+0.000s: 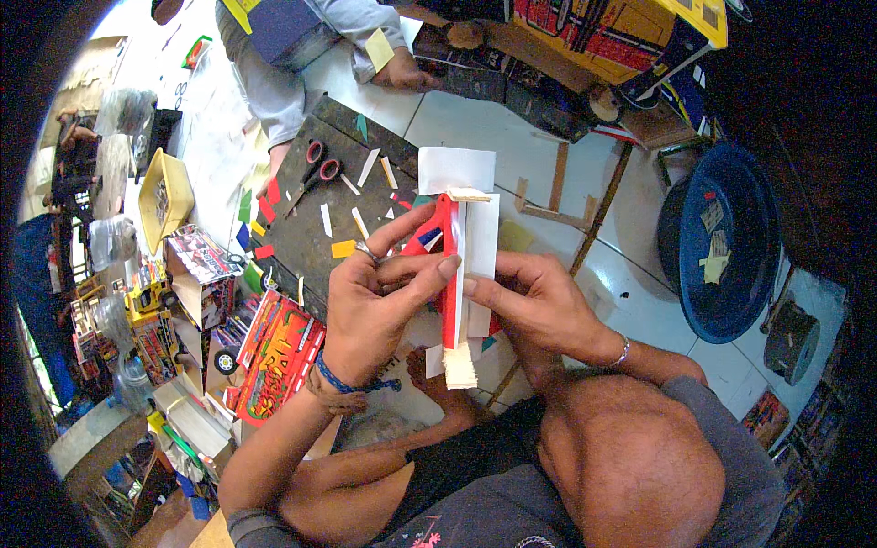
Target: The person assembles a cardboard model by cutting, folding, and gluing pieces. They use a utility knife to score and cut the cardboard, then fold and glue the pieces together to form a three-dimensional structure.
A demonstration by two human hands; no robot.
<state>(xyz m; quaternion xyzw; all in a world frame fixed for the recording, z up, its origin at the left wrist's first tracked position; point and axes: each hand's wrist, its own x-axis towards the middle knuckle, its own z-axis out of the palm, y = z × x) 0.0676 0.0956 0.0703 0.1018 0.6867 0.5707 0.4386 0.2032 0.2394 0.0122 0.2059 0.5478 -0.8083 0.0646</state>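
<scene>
A narrow red-and-white piece point(449, 274) with bare wooden ends stands edge-on between my hands. It looks like a part of a toy truck body, but its exact kind is unclear. On its left, my left hand point(379, 297) pinches the red edge between thumb and fingers. From the other side my right hand point(544, 301) grips the white face, its thumb on the front and its fingers partly hidden behind. White sheet material point(457, 169) sticks out at the far end. Beyond my left hand, black-and-red scissors point(315, 171) lie on a dark board point(297, 224) among coloured scraps.
Colourful toy trucks point(151, 320) crowd the left, with a red painted panel point(274, 356) beside my left wrist. A yellow tray point(166, 196) stands behind them. At right is a dark blue basin point(731, 242). Another person's hand point(402, 71) and large toy truck point(612, 41) are at the far side.
</scene>
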